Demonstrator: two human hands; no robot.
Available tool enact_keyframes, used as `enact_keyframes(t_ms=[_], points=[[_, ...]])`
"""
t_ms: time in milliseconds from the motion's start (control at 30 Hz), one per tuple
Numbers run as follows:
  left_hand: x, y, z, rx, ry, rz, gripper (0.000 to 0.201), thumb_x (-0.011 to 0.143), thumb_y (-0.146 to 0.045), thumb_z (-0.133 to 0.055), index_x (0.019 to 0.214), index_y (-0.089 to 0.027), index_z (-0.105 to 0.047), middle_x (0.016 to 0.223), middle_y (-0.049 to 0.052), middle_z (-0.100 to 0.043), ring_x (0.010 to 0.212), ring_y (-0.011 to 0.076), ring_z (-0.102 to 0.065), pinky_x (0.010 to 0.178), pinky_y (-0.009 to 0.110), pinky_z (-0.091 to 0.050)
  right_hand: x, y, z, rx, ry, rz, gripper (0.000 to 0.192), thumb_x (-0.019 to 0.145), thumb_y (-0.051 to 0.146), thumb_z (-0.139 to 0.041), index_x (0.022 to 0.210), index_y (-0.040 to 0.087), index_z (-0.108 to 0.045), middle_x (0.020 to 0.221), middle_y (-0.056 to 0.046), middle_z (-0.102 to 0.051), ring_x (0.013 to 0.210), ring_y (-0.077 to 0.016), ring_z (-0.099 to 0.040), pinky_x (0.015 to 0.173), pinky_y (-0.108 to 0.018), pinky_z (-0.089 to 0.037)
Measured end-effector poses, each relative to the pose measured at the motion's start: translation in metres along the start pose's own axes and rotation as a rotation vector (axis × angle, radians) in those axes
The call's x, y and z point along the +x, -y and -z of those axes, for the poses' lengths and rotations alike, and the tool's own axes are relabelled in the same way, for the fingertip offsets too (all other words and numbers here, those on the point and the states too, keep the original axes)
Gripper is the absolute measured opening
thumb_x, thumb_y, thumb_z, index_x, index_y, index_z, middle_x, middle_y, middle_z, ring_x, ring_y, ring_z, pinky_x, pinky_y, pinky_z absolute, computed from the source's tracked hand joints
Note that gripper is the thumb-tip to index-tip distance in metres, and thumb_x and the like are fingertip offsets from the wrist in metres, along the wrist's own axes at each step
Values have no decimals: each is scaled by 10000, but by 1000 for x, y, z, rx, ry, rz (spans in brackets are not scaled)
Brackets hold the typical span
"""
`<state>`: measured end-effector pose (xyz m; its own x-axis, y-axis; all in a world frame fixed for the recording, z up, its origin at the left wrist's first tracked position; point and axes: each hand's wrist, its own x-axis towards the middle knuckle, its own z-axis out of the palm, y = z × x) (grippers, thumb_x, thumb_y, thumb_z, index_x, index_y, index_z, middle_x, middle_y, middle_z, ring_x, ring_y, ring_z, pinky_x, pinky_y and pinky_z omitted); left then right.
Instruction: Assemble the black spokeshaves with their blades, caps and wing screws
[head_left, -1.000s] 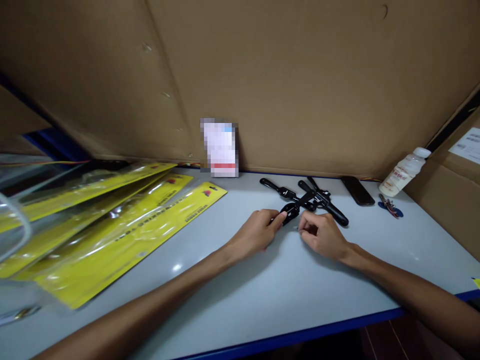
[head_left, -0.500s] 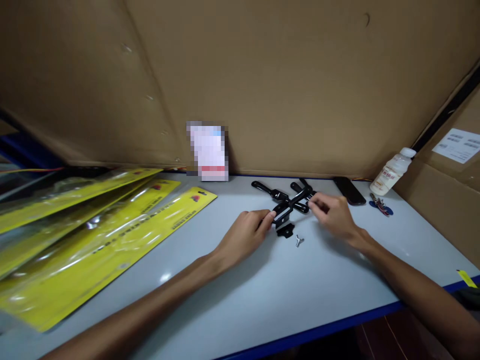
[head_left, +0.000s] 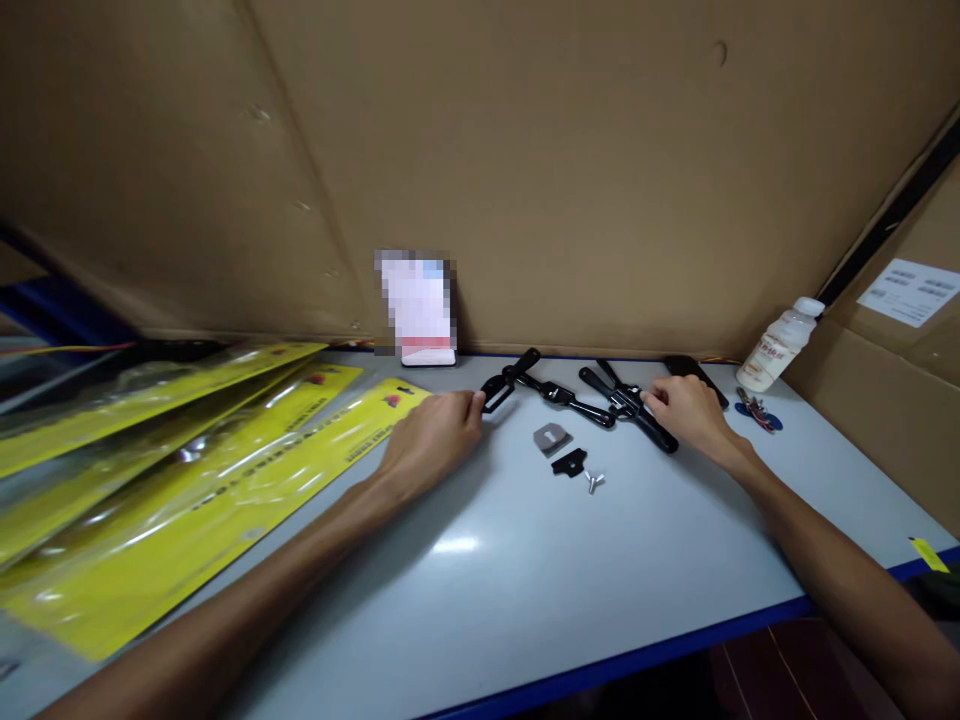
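Observation:
My left hand [head_left: 435,430] is closed around one end of a black spokeshave body [head_left: 514,378], held at the left above the table. Beside several black spokeshaves, my right hand [head_left: 686,410] has its fingers curled; whether anything is in them is hidden. One spokeshave [head_left: 555,392] lies in the middle, and crossed ones [head_left: 626,402] lie just left of my right fingertips. In front of them are a grey metal blade [head_left: 553,438], a small black cap plate [head_left: 570,462] and a silver thumb screw [head_left: 594,482].
Yellow blister packs [head_left: 247,500] fan out over the left of the table. A lit phone [head_left: 420,310] leans on the cardboard wall [head_left: 562,180]. At the right are a dark phone [head_left: 697,375], a white bottle [head_left: 780,345] and keys [head_left: 759,410].
My left hand has moved left with the spokeshave body, away from the others. The grey blade now lies uncovered on the table. My right hand has shifted slightly right.

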<state>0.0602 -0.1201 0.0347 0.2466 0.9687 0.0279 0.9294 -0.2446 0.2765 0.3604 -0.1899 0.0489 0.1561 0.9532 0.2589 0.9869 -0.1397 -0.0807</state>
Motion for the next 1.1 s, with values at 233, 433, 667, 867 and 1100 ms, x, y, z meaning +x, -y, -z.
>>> enact_keyframes(t_ms=[233, 433, 667, 867, 1100], points=[[5, 10, 6, 142, 52, 67, 481, 964, -353, -245, 946, -146, -679, 1043, 249, -717, 976, 413, -676, 615, 374, -403, -2, 0, 8, -63, 85, -3, 330, 925, 315, -515, 671, 181, -677, 684, -99, -654, 630, -200, -569, 551, -304, -225], [4, 9, 7, 140, 27, 40, 428, 971, -340, -262, 1093, -143, -623, 1061, 238, -714, 971, 380, -679, 648, 369, -405, 2, -13, 11, -82, 207, 4, 412, 931, 451, -528, 657, 181, -677, 667, -94, -631, 604, -193, -561, 557, -298, -265], [6, 8, -6, 81, 34, -16, 397, 931, -399, -374, 1153, -176, -617, 1030, 161, -742, 919, 340, -687, 639, 337, -417, -1, -12, 7, -91, 323, 50, 368, 837, 555, -641, 730, 205, -688, 688, -69, -619, 634, -210, -565, 567, -298, -299], [-1, -3, -16, -5, 35, -177, 359, 933, -365, -415, 1144, -185, -643, 955, 108, -736, 919, 295, -662, 691, 331, -423, -10, 8, 6, -69, 113, 40, 320, 931, 467, -540, 848, 199, -695, 737, -89, -654, 666, -223, -581, 561, -300, -272], [-14, -23, -30, -110, 5, -423, 296, 927, -301, -433, 988, -171, -691, 922, 132, -679, 973, 308, -589, 783, 385, -454, -29, 58, -25, 63, 59, 178, 386, 953, 523, -523, 899, 176, -685, 679, -92, -653, 582, -192, -551, 543, -307, -271]])
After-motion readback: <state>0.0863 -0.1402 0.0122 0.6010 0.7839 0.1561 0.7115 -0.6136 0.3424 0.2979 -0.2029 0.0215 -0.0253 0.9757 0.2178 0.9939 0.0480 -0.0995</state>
